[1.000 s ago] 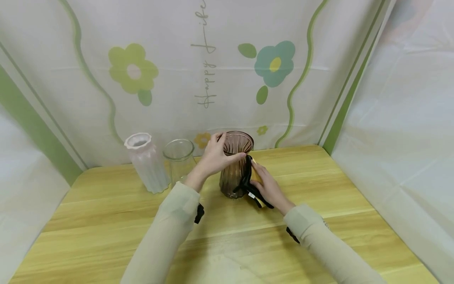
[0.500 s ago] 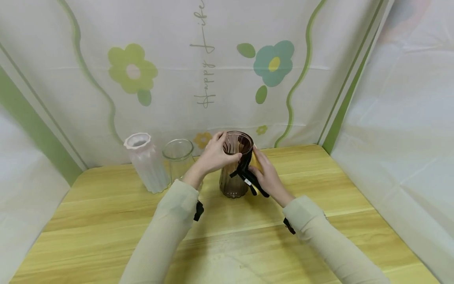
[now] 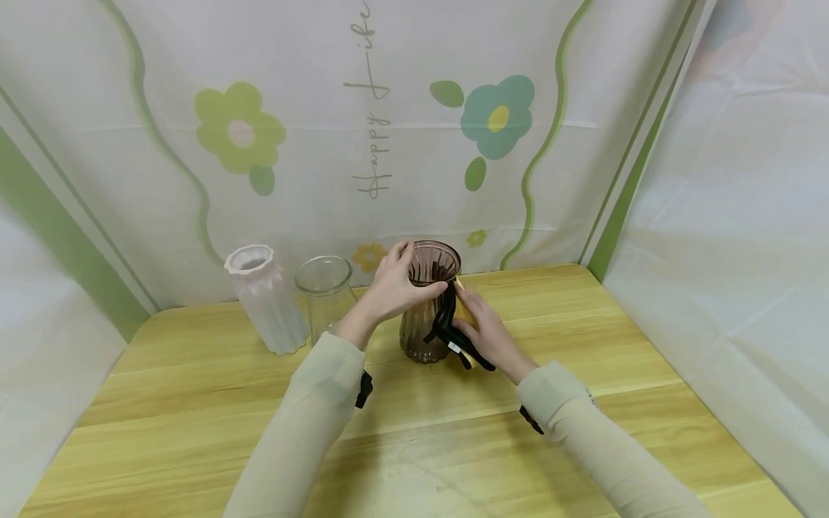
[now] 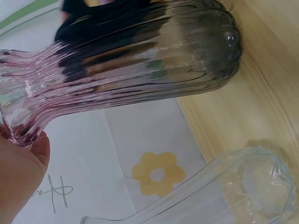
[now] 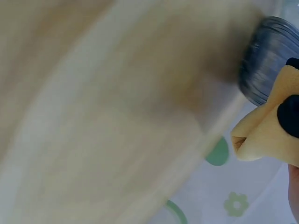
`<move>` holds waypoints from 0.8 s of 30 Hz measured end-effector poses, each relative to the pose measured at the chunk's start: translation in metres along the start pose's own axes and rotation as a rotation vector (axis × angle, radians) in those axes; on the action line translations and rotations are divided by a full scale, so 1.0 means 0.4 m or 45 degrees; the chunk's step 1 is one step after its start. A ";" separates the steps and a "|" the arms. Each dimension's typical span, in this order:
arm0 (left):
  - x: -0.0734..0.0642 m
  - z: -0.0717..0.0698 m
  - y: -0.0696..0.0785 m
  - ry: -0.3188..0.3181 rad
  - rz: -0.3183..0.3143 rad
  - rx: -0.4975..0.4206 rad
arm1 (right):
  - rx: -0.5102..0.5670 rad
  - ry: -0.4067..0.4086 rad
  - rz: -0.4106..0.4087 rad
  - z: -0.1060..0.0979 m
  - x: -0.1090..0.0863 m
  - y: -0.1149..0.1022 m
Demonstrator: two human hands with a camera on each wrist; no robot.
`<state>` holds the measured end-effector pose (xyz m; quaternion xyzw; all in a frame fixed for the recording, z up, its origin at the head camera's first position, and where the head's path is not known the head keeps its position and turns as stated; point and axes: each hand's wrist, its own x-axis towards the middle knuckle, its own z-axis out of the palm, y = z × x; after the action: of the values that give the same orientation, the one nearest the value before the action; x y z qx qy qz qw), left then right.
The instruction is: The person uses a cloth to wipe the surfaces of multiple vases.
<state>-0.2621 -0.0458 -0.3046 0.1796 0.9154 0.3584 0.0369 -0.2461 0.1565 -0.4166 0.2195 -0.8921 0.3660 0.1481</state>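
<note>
A ribbed vase (image 3: 421,334) of purplish-brown glass stands upright on the table; the left wrist view shows its ribbed body (image 4: 201,51) from the side. My left hand (image 3: 393,286) grips its rim, fingers at the far left and thumb across the near side. On the vase's right side, my right hand (image 3: 488,327) holds a black and yellow cloth (image 3: 447,329) against the glass. The cloth's yellow part (image 5: 261,135) shows folded in the right wrist view, beside the vase's base (image 5: 268,60). Some of the right fingers are hidden by the cloth.
Left of the brown vase stands a clear glass vase (image 3: 324,284), partly behind my left forearm. Farther left is a white and pale-pink fluted vase (image 3: 272,309). A flowered curtain (image 3: 311,144) hangs behind the wooden table (image 3: 194,417).
My right hand first slid the cloth up the vase's side, then back down a little. The left hand stays at the rim, and the vases keep their places.
</note>
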 end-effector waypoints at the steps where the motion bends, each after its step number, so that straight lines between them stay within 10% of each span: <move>1: 0.001 0.001 -0.001 0.004 0.000 -0.003 | -0.005 -0.014 0.012 0.005 -0.005 0.006; 13: -0.003 0.013 -0.003 0.052 0.000 -0.091 | -0.079 -0.114 0.097 0.043 -0.054 0.049; 24: -0.002 -0.008 0.008 0.051 -0.001 0.057 | -0.023 0.027 0.045 0.020 -0.031 0.018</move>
<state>-0.2612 -0.0461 -0.3002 0.1728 0.9238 0.3414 0.0149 -0.2401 0.1589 -0.4316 0.1986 -0.8976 0.3627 0.1530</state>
